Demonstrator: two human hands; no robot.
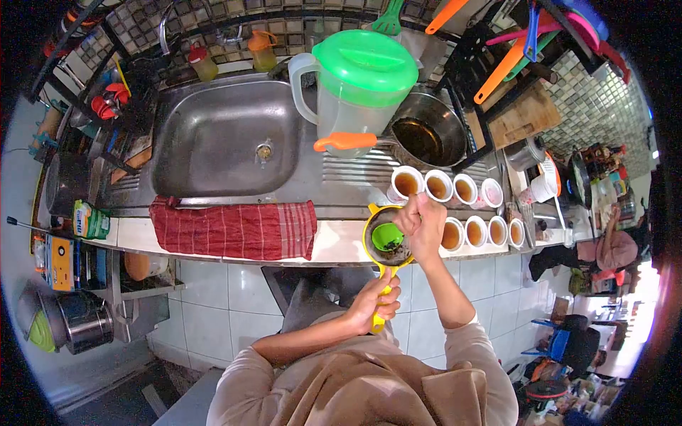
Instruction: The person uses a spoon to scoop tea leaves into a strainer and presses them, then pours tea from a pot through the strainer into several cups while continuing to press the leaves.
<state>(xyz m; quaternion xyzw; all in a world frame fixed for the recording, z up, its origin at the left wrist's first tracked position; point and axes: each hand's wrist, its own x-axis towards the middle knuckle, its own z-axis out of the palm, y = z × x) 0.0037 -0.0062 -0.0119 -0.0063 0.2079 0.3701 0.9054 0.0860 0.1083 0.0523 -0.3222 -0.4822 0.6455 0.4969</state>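
My left hand (pixel 376 301) is closed around the handle of a yellow strainer (pixel 367 245), held level over the counter's front edge. Dark wet bits, like tea leaves, lie in its mesh. Inside it rests the green bowl of what looks like a ladle (pixel 387 236). Above that, my right hand (pixel 420 226) makes a fist that seems to grip the ladle; its handle is hidden by the fingers. Right of the strainer stand two rows of white cups, several with brown liquid, such as this cup (pixel 406 185). One cup (pixel 491 192) looks paler inside.
Behind the cups are a pot (pixel 428 135) with dark liquid and a large green-lidded pitcher (pixel 366 85). A steel sink (pixel 227 142) lies to the left, with a folded red cloth (pixel 234 227) before it. Another person (pixel 614 250) sits at far right.
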